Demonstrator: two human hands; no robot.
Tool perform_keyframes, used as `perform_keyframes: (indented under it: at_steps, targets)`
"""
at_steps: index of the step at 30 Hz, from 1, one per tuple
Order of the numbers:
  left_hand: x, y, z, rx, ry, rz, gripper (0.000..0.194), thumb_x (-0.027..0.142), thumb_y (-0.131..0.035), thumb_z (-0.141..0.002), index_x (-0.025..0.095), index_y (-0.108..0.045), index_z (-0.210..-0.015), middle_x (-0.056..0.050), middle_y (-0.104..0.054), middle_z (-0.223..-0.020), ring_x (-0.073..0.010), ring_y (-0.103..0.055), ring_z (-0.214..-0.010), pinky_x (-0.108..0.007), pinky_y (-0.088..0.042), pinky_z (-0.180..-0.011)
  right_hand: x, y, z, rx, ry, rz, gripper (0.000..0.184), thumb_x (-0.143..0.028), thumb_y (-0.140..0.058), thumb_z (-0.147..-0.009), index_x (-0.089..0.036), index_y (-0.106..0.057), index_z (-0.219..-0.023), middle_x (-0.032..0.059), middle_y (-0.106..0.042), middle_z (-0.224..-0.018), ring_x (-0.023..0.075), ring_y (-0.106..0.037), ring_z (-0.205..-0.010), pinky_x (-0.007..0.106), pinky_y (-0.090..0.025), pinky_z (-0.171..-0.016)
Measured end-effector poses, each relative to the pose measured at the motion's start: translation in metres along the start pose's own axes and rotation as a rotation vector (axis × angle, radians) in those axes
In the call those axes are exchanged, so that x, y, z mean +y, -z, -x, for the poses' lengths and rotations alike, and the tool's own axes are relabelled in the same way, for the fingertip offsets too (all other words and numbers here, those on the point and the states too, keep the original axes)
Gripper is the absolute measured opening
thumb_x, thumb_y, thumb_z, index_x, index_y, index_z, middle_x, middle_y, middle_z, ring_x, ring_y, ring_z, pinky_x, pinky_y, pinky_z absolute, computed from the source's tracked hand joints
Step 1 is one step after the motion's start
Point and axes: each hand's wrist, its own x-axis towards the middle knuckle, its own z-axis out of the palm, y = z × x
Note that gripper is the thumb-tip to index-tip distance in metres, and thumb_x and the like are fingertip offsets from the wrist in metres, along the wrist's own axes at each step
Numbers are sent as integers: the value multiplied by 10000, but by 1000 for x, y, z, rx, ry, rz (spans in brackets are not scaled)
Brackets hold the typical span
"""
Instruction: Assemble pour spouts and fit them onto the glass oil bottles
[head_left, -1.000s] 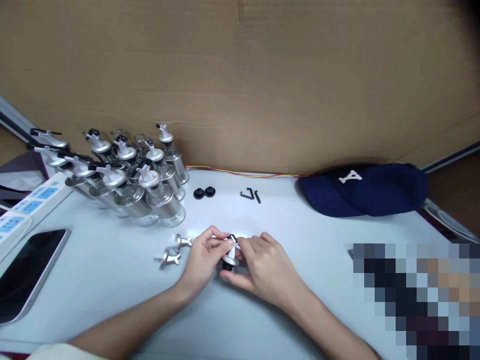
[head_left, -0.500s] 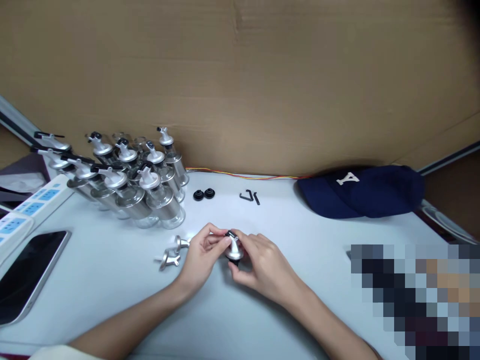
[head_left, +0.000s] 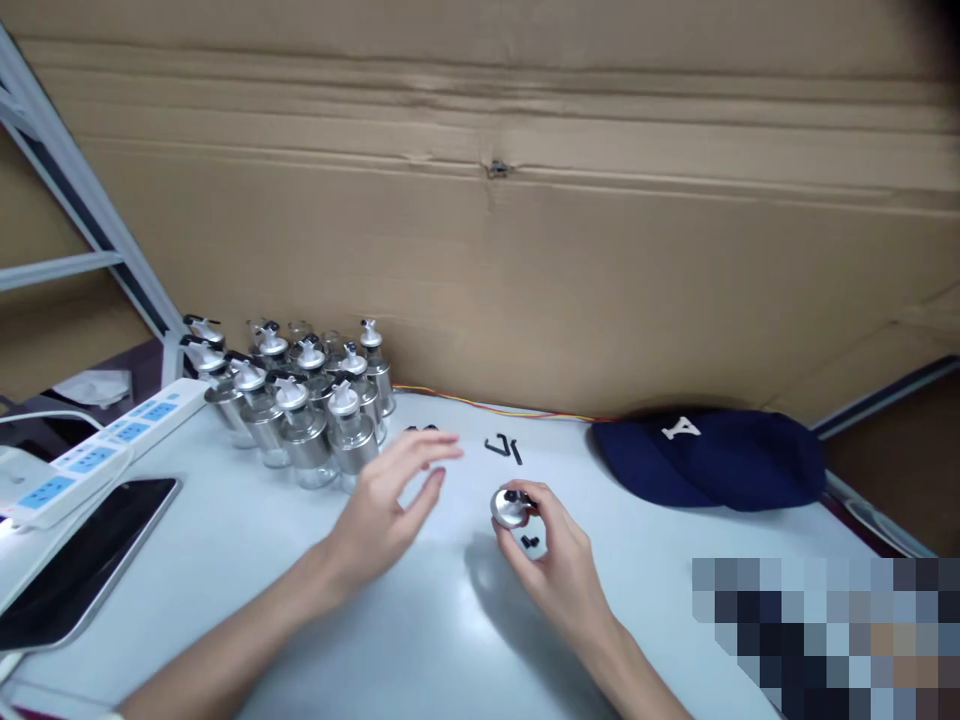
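Observation:
My right hand (head_left: 559, 555) pinches a silver pourer cap (head_left: 510, 508) with a black part on it between thumb and fingers, above the table. On the table beneath it, partly framed by the fingers, is a small black piece (head_left: 530, 542). My left hand (head_left: 397, 490) is open and holds nothing, its fingers stretched to the right. It partly covers black round stoppers (head_left: 429, 428). Just beyond its fingertips lie several thin black bent clips (head_left: 501, 446). Several glass bottles with metal sleeves and silver pourer tops (head_left: 304, 440) stand left of my left hand.
At the left lie a white power strip (head_left: 112, 450) and a phone (head_left: 90, 560). A navy cap (head_left: 720, 460) rests at the back right. Coloured wires (head_left: 480, 402) run along the foot of the cardboard wall (head_left: 525, 280). The lower right corner is pixelated.
My left hand has let go of the pourer cap and opened. My right hand has carried the cap right and turned it. The camera view has tilted up. The loose silver spouts no longer show.

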Motion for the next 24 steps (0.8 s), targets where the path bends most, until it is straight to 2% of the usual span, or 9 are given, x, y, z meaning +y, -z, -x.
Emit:
perform_keyframes:
  at_steps: [2,5,7,9,12,15,18,21,24]
  targets:
    - [1,31,-26,140,-28,-119,211,167,-450,-884,164,-623,-1005,-69,-667,-1073,-155,-612,-1026,-265,-478,-900,2,1,-1,68,8,16,206,-144,-505,-829,-199,-496,-1027,80,-626,-972,174,-626,-830,273,-526,-688]
    - [-12,80,-75,243,114,-396,284,189,-452,-862,154,-590,-1108,-78,-651,-1110,-181,-614,-978,-285,-488,-851,5,2,-2,116,-23,11,187,-190,-495,-838,-192,-499,-1025,110,-641,-1016,198,-647,-877,305,-546,-706]
    - [-30,106,-107,107,238,-594,350,172,-442,-838,131,-569,-1161,-102,-639,-1151,-204,-610,-988,-322,-466,-899,6,1,-2,109,-80,-12,218,-214,-494,-845,-190,-490,-1062,113,-662,-1008,192,-666,-826,311,-555,-697]
    - [-50,121,-133,-139,419,-763,395,198,-491,-802,116,-576,-1179,-131,-645,-1154,-248,-608,-1010,-343,-460,-899,8,1,-2,106,-120,-32,302,-240,-517,-839,-186,-460,-1131,115,-680,-1005,193,-679,-800,318,-561,-701]
    - [-77,125,-156,-487,612,-871,430,267,-619,-693,142,-648,-1104,-147,-670,-1123,-306,-611,-1013,-346,-472,-838,9,0,-2,139,-119,-40,372,-261,-547,-827,-184,-438,-1174,111,-692,-983,203,-684,-814,328,-564,-712]
    - [-92,119,-163,-626,658,-872,394,296,-705,-575,150,-716,-941,-151,-724,-935,-324,-640,-912,-342,-480,-759,10,2,-3,186,-124,-45,312,-263,-545,-832,-183,-463,-1122,118,-688,-988,207,-684,-806,336,-563,-710]
    - [-98,114,-165,-677,664,-853,323,247,-736,-516,142,-727,-822,-120,-722,-710,-288,-658,-733,-331,-479,-708,9,7,-5,209,-150,-66,274,-266,-536,-840,-175,-469,-1090,135,-680,-1008,212,-682,-820,349,-562,-725]
    - [-98,115,-167,-707,608,-818,273,225,-740,-532,143,-720,-792,-78,-715,-683,-243,-648,-735,-297,-474,-739,8,11,-6,222,-146,-72,265,-266,-537,-843,-174,-476,-1084,134,-677,-1001,213,-676,-829,362,-559,-744]
    - [-94,126,-170,-533,525,-757,194,266,-743,-590,126,-703,-718,-26,-694,-634,-168,-626,-706,-244,-470,-780,8,13,-6,216,-127,-64,269,-256,-538,-842,-175,-477,-1092,127,-674,-998,209,-670,-824,354,-557,-737]
